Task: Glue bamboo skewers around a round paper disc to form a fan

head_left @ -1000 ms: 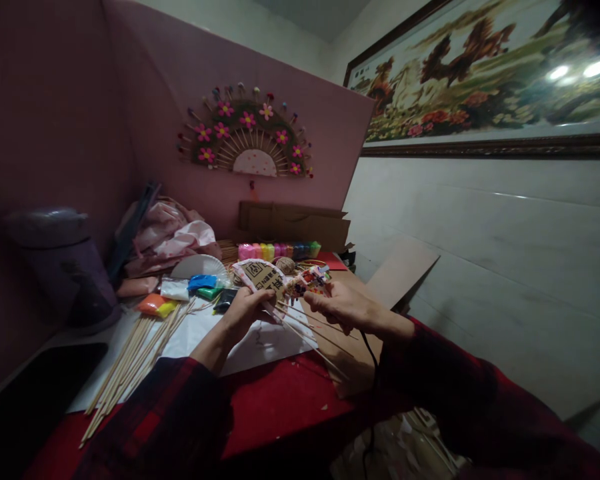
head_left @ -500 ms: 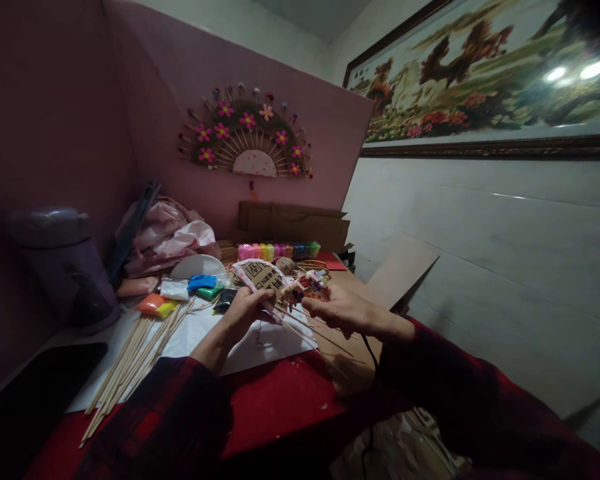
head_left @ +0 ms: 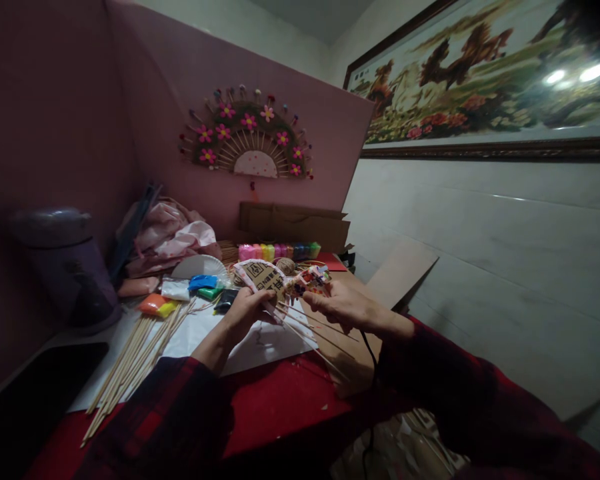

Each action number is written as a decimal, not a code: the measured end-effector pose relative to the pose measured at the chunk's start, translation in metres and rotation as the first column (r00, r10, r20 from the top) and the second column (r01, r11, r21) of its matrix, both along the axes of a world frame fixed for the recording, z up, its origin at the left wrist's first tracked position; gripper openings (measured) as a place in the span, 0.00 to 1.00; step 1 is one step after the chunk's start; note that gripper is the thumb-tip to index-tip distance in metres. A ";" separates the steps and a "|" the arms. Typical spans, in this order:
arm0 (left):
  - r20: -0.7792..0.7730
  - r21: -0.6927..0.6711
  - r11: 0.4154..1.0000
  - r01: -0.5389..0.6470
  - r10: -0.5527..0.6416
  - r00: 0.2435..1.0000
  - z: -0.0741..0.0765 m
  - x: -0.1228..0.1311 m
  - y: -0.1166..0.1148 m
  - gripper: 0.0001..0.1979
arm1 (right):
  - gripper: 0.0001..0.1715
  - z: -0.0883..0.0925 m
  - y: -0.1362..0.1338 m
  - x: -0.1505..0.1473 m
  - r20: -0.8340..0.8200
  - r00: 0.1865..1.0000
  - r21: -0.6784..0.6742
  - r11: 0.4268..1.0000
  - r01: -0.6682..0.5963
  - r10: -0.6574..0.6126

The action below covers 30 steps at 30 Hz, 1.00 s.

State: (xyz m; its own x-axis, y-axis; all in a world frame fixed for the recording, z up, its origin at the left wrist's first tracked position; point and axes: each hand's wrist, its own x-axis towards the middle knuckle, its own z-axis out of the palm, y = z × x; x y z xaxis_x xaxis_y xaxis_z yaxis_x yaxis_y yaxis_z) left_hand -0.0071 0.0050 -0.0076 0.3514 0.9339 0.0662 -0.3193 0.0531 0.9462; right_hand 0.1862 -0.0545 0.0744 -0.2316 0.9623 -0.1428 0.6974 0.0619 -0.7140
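Note:
My left hand (head_left: 247,308) is closed on a fan-shaped piece of cardboard (head_left: 265,279) with printed characters and a pale edging. Several thin wooden sticks (head_left: 325,350) reach from that piece toward the lower right. In my right hand (head_left: 347,307) is what looks like a hot glue gun (head_left: 313,280) with a colourful pattern; a black cord (head_left: 373,353) hangs below the hand. Its tip is at the cardboard's right side, but I cannot tell whether they touch. The fingers hide part of both things.
Bundled wooden sticks (head_left: 125,367) lie on white paper at the left, near bags of coloured clay (head_left: 155,305). Behind stand a row of coloured packs (head_left: 280,251) and a twine ball (head_left: 285,266). A purple tumbler (head_left: 65,267) stands far left; a decorated fan (head_left: 250,137) hangs ahead.
The glue gun has turned slightly in my right hand, so more of its patterned side shows. The sticks have swung a little. My left hand stays nearly in place on the cardboard.

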 end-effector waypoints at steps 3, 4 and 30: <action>0.004 -0.008 1.000 0.000 0.000 1.000 0.000 0.000 -0.001 0.13 | 0.30 -0.002 0.002 0.001 -0.008 1.000 0.013 1.000 -0.002 0.002; 0.003 -0.010 1.000 0.003 -0.003 1.000 0.000 0.000 -0.001 0.13 | 0.30 -0.002 0.002 0.002 -0.010 1.000 0.014 1.000 -0.001 0.001; 0.053 -0.013 1.000 -0.025 0.025 0.998 0.003 0.000 -0.002 0.15 | 0.34 -0.003 -0.009 0.006 0.083 0.997 0.009 1.000 0.008 -0.008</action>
